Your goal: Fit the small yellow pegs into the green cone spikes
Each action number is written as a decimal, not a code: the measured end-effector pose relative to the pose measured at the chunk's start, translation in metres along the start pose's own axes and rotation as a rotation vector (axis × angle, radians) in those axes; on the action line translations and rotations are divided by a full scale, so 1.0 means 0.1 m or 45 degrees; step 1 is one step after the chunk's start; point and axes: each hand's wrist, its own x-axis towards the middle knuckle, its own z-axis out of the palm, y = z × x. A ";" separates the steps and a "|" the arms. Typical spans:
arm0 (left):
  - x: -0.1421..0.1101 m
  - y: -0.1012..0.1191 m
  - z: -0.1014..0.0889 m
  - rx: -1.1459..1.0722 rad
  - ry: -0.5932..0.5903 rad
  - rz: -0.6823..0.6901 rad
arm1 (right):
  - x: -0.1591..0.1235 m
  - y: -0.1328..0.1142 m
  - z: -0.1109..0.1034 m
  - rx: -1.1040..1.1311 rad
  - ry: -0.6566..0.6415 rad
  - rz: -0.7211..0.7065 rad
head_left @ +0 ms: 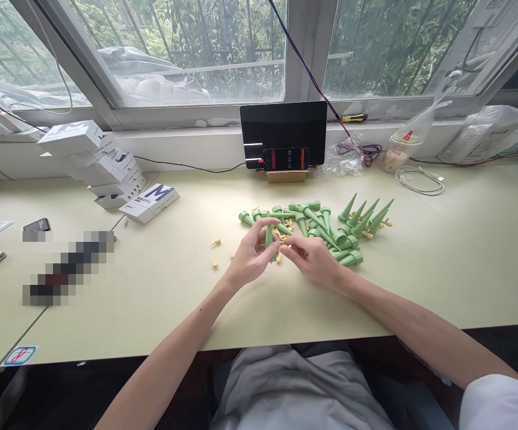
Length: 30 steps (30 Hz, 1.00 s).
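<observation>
My left hand [252,254] is closed around a green plastic spike [269,232], held between thumb and fingers above the table. Close beside it, my right hand [315,257] is in a pinch near the spike's side; whatever is in its fingertips is too small to make out. Behind and to the right of my hands lies a heap of similar green spikes [325,233] with ribbed caps. Several more spikes [377,216] stand points up at the heap's right, with small yellow pieces [388,223] around them. Other yellow pieces [215,242] are scattered left of my left hand.
A phone [285,159] showing a timer leans on a dark screen [281,128] at the back. White boxes [106,164] are stacked at the left, one lying apart. Back right are a bagged cup [400,149] and a white cable [420,182]. The table edge [259,346] runs before me.
</observation>
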 end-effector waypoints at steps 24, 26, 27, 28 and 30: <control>0.00 0.00 0.00 0.001 0.000 -0.007 | -0.01 0.02 0.01 0.009 -0.018 -0.016; 0.00 0.00 -0.01 0.008 -0.005 -0.001 | -0.01 0.02 0.01 -0.004 -0.026 -0.019; 0.00 0.00 -0.01 0.012 -0.008 0.001 | -0.01 0.02 0.00 -0.012 -0.028 -0.022; 0.00 0.00 -0.01 0.015 -0.012 0.003 | -0.01 0.02 0.00 -0.019 -0.031 -0.025; 0.00 0.00 -0.01 0.022 -0.023 0.005 | 0.00 0.01 0.00 -0.030 -0.033 -0.038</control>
